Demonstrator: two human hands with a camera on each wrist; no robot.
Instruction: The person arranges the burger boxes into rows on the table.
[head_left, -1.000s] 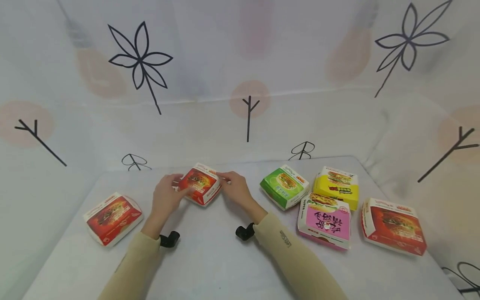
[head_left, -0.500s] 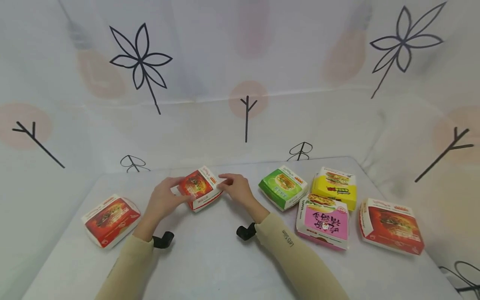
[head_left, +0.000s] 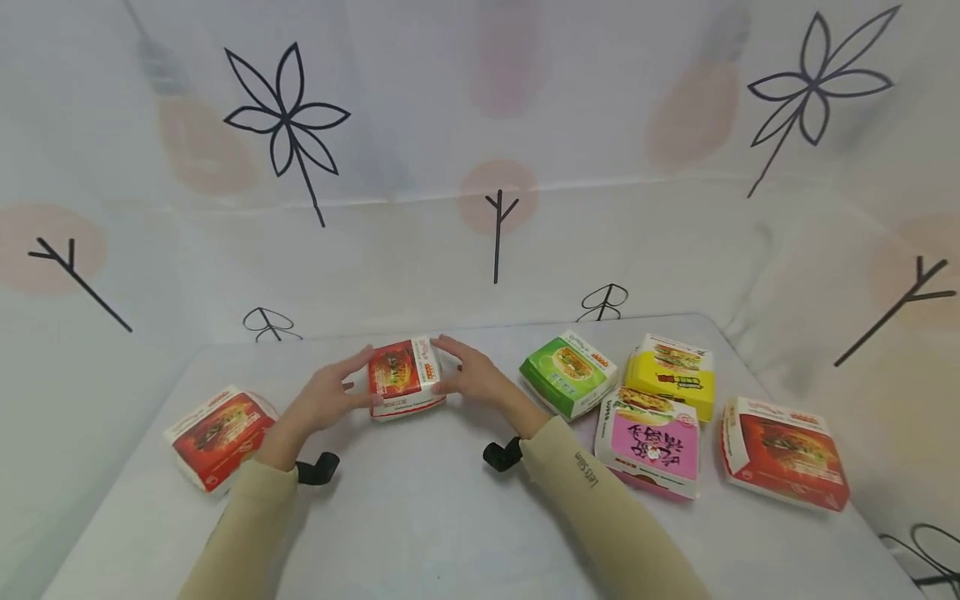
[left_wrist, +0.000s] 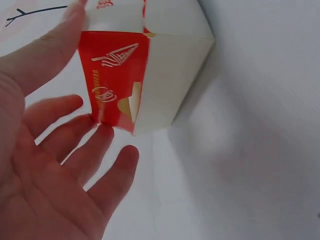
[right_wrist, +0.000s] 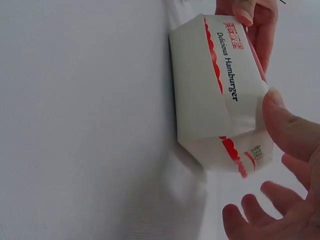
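Observation:
A red and white hamburger box point(head_left: 405, 377) is at the far middle of the table, between the two hands. My left hand point(head_left: 330, 398) holds its left side, the thumb along the near edge and the fingers spread round the red end flap point(left_wrist: 115, 80). On the opposite side my right hand point(head_left: 476, 379) grips the box, thumb point(right_wrist: 290, 125) at the near corner and index finger at the far one. The right hand's other fingers stand apart from the box in the right wrist view. White side walls of the box point(right_wrist: 210, 90) show in both wrist views.
Another red box point(head_left: 225, 435) lies at the left. Right of the hands sit a green box point(head_left: 567, 375), a yellow box point(head_left: 675, 375), a pink box point(head_left: 651, 442) touching the yellow one, and a red box point(head_left: 783, 454) near the table's right edge. A patterned white cloth point(head_left: 405, 267) rises behind.
The held box has turned counterclockwise between the hands, its printed top now nearly square to the table's far edge. My left hand has shifted left and turned; the right hand has spread its grip.

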